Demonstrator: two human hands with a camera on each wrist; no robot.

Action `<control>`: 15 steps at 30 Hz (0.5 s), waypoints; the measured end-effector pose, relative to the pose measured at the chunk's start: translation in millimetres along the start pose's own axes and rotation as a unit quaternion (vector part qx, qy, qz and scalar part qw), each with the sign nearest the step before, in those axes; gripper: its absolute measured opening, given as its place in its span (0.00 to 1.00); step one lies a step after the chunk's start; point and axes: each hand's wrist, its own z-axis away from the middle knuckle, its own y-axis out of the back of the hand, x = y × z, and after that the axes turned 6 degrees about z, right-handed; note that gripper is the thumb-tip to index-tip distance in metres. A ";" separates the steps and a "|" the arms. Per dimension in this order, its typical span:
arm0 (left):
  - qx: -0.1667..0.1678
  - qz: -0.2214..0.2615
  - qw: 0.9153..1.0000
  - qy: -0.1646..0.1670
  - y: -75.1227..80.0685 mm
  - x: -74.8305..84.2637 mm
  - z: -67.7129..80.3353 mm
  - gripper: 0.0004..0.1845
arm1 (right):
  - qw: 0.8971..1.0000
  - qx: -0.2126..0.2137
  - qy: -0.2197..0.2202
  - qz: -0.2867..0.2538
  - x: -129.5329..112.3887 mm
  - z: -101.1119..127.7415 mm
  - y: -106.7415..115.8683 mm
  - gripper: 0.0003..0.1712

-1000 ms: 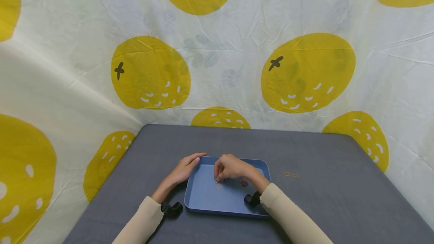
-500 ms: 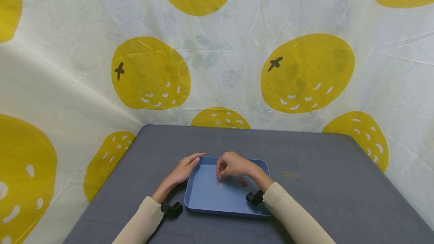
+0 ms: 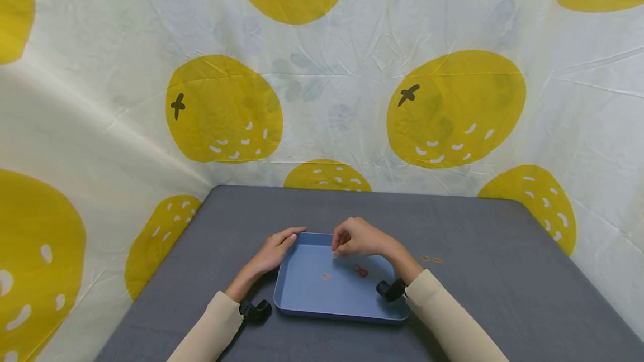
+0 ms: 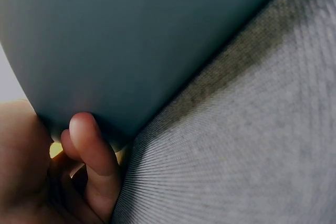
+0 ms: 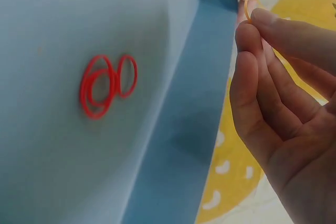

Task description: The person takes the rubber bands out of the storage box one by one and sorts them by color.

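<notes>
A shallow blue tray (image 3: 332, 300) lies on the table. My left hand (image 3: 271, 251) holds its far left corner, thumb at the rim; in the left wrist view, curled fingers (image 4: 94, 150) touch the outer wall. Over the tray's far side, my right hand (image 3: 362, 238) pinches a thin yellow-orange rubber band (image 5: 247, 10) between thumb and index finger. Red rubber bands (image 5: 97, 86) lie together on the tray floor, below the right hand. Left of them is a single orange rubber band (image 3: 326, 276), lying flat in the tray.
Two orange rubber bands (image 3: 431, 260) lie on the grey tabletop (image 3: 483, 289), right of the tray. A white curtain (image 3: 332, 105) printed with yellow fruit hangs behind the table and along its sides. Each wrist wears a black camera.
My right hand has risen from the tray floor and moved right and toward the far rim, with the rubber band between its fingertips. The left hand and tray stay in place.
</notes>
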 end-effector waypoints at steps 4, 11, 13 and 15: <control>-0.001 -0.003 1.000 -0.006 1.0 0.7 0.9 0.22 | 1.000 0.008 0.003 0.000 2.6 7.8 6.4 0.04; 0.000 -0.010 1.000 -0.008 1.0 0.6 1.8 0.22 | 1.000 0.021 -0.010 -0.002 11.2 26.2 20.3 0.03; 0.000 -0.010 1.000 -0.008 0.8 0.5 1.4 0.22 | 0.999 0.028 -0.016 0.003 16.1 32.6 24.5 0.03; 0.000 -0.008 1.000 -0.009 0.8 0.6 1.2 0.22 | 0.999 0.035 -0.023 0.009 21.5 39.3 28.5 0.03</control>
